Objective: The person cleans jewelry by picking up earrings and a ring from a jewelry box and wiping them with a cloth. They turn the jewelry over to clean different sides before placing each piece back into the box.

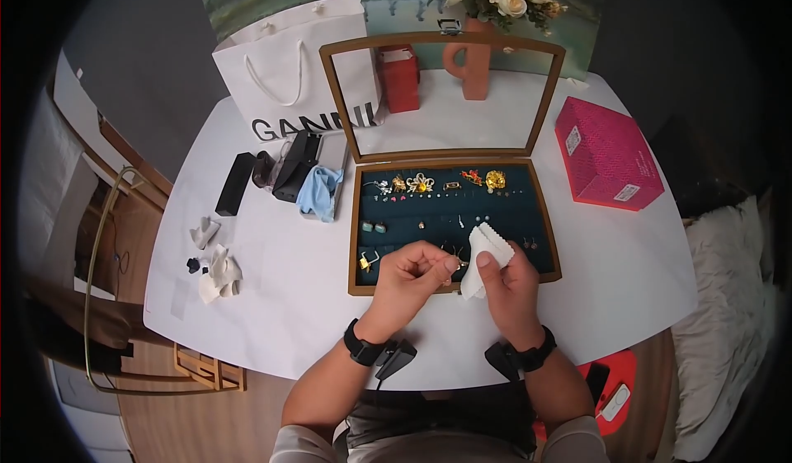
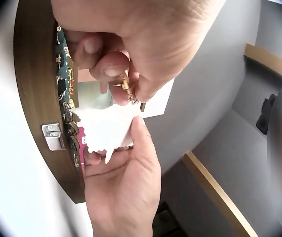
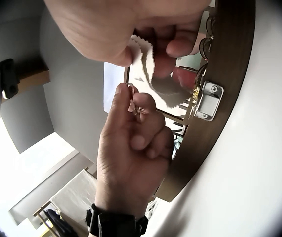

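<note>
My left hand (image 1: 408, 277) pinches a small gold piece of jewelry (image 2: 126, 85) between thumb and forefinger; its sparkling end shows in the left wrist view. In my right hand (image 1: 513, 288) is a folded white cloth (image 1: 487, 253) with zigzag edges, gripped between thumb and fingers. The hands are close together over the front of a wooden jewelry case (image 1: 355, 240), and the cloth stands right beside the jewelry. The case's glass lid (image 1: 445, 155) is raised. Rings, earrings and brooches sit on its dark green lining (image 1: 404, 207), including a gold flower brooch (image 1: 420, 183).
Left of the case lie a blue cloth (image 1: 320, 192), sunglasses (image 1: 264, 169), a black box (image 1: 236, 184) and crumpled pale cloths (image 1: 221, 275). A white paper bag (image 1: 301, 67), a red box (image 1: 400, 79) and a flower vase (image 1: 476, 67) stand behind. A pink box (image 1: 606, 154) stands right.
</note>
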